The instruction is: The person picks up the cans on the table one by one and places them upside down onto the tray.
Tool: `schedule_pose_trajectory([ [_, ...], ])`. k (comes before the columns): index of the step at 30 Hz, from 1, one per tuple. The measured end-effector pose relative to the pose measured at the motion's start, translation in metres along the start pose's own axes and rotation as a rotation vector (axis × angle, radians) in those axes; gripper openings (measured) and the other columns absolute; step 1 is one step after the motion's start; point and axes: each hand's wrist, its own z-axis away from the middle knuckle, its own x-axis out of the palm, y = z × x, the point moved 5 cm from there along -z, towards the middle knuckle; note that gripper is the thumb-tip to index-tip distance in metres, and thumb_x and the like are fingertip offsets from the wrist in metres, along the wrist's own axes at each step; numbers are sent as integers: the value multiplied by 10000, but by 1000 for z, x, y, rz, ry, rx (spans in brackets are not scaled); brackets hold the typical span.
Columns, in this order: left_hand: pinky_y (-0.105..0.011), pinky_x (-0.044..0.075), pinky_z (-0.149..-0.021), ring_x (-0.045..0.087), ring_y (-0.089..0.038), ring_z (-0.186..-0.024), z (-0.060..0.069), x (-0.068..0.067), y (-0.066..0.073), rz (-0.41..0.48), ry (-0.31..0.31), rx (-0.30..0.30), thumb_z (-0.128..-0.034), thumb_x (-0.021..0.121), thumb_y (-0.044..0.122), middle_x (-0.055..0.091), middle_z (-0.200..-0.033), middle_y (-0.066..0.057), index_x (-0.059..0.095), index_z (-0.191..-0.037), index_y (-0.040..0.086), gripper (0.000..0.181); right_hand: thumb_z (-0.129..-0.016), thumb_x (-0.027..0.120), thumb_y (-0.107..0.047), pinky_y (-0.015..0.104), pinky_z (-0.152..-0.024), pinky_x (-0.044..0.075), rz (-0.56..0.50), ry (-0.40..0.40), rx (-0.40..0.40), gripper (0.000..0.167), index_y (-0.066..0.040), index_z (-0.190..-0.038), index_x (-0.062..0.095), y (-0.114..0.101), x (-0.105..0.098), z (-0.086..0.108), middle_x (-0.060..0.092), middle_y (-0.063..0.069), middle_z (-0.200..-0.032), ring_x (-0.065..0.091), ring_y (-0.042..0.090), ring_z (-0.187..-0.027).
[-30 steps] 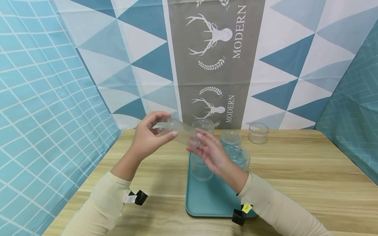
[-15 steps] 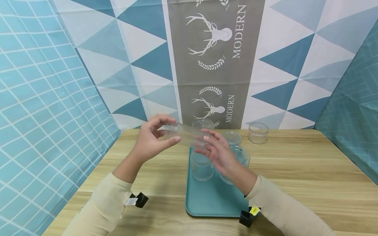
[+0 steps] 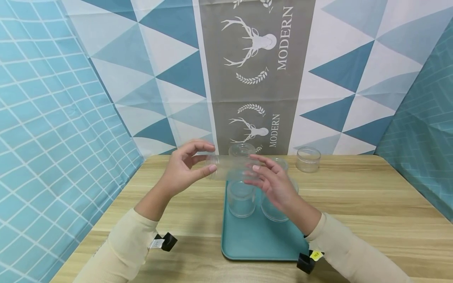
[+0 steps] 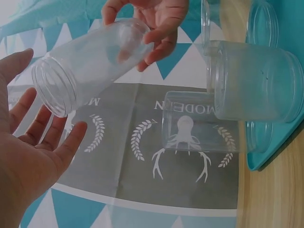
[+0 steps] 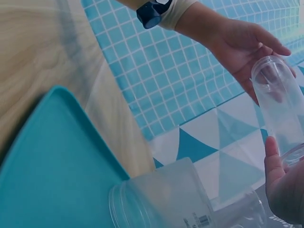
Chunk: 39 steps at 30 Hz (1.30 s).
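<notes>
A clear plastic jar (image 3: 231, 167) is held in the air on its side, its threaded mouth to the left. My right hand (image 3: 276, 182) grips it round the base end, thumb in front. Beside the mouth is my left hand (image 3: 185, 167), its fingers spread and loosely bent. In the left wrist view the jar (image 4: 99, 64) tilts, and the left hand (image 4: 35, 147) cups the air by its rim without a visible grip. The right wrist view shows the jar (image 5: 280, 104) between both hands. No lid shows on its mouth.
Below stands a teal tray (image 3: 262, 243) bearing clear jars, among them a front left jar (image 3: 242, 202) and a front right jar (image 3: 274, 208), partly behind my right arm. Another clear jar (image 3: 242, 149) stands farther back. A short clear container (image 3: 308, 160) sits on the wooden table (image 3: 371, 204).
The jar has swung from a slant to nearly level and shifted right. My right hand has moved right and slightly down with it, while the left has drifted slightly right and down.
</notes>
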Motion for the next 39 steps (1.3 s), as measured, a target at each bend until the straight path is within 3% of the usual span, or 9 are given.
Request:
schedule_pose_trajectory([
  [9,-336,525,-914,578,-241,-1085,4,-1,-9,9,19,-52,-897,644,-29,570,-1146,-187,602,-1123,-78,235,-953,534,-26,407,-835,564,84,-29,-50,341,-51,-1291,576,-12,-5,4,590,134,-1188,643,240,-985],
  [16,-313,528,-901,575,-220,-1078,6,-1,-15,-13,30,-109,-902,618,-52,575,-1130,-178,601,-1137,-87,238,-951,562,-37,403,-841,562,137,-35,-58,346,-46,-1296,582,-17,-11,7,593,133,-1178,640,248,-989],
  [24,-315,521,-914,556,-330,-1103,12,0,-25,-26,30,-178,-897,633,-47,569,-1145,-214,597,-1160,-82,268,-951,555,-33,391,-862,554,181,-73,-61,354,-65,-1302,585,-21,-16,10,613,101,-1185,647,222,-995],
  [27,-318,523,-911,564,-316,-1101,13,1,-29,-43,30,-202,-902,639,-30,574,-1149,-216,606,-1167,-57,268,-951,541,-21,388,-853,558,186,-86,-80,349,-65,-1293,594,-22,-18,10,627,91,-1173,650,212,-985],
  [33,-338,529,-892,590,-263,-1090,19,1,-38,-90,41,-291,-913,661,49,619,-1136,-127,625,-1172,-9,269,-961,498,-4,380,-836,564,160,-123,-110,344,-82,-1277,609,-25,-22,10,638,83,-1155,653,196,-963],
  [39,-435,499,-910,607,-241,-1095,29,2,-56,-151,36,-440,-914,686,155,639,-1177,-92,636,-1195,48,305,-968,463,2,377,-843,562,125,-166,-125,354,-110,-1262,625,-27,-24,12,652,60,-1151,657,190,-974],
])
